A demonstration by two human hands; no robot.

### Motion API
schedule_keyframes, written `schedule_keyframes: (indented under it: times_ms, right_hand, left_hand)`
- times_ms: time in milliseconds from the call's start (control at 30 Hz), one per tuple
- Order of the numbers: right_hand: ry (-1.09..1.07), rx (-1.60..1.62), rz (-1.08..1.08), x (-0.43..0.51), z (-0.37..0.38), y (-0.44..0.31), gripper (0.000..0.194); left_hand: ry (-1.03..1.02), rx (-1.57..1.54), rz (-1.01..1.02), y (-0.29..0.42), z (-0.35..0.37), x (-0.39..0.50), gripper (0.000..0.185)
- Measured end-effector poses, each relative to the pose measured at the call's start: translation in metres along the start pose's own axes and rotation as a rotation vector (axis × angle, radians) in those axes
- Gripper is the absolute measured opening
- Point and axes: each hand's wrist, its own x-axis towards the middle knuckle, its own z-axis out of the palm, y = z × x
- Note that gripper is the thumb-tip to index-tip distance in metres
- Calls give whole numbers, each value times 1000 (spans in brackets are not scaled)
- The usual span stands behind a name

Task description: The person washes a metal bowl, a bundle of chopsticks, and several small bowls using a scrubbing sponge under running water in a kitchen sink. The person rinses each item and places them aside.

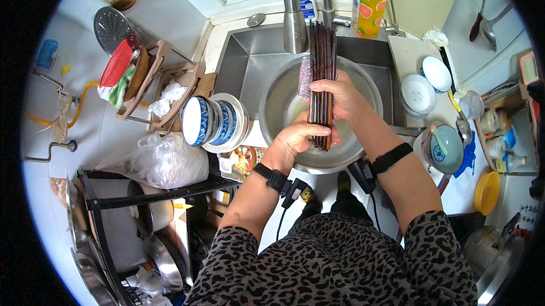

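A bundle of dark brown chopsticks (322, 54) is held over a large metal basin (272, 135), which stands at the steel sink (245, 67) and contains cloudy water. My left hand (301, 133) grips the bundle near its lower end. Higher up, my right hand (342, 95) wraps around the same chopsticks, thumb across the front. A pinkish textured scrubbing cloth (304, 77) shows just left of the bundle, by my right hand; how it is held is partly hidden. The faucet (294, 29) hangs just beyond the chopsticks.
Stacked blue-and-white bowls (200, 120) stand left of the basin, above a plastic bag (170, 161). An orange dish soap bottle (368, 6) is behind the sink. White bowls (418, 93) sit on a board at right, near a green bowl (447, 148). A black rack (162, 197) stands lower left.
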Motion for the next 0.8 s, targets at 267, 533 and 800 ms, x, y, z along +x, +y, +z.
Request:
schedule_keyframes:
  times_ms: [267,533,800]
  right_hand:
    - [117,-50,-8,11,-9,-1,22]
    - [347,-115,-5,50,-15,-12,19]
    - [305,-259,-6,72,-15,-14,22]
  left_hand:
    - [277,177,-49,-2,17,-6,28]
    - [342,115,-89,-2,33,-25,27]
    - [307,-11,-104,-3,33,-39,30]
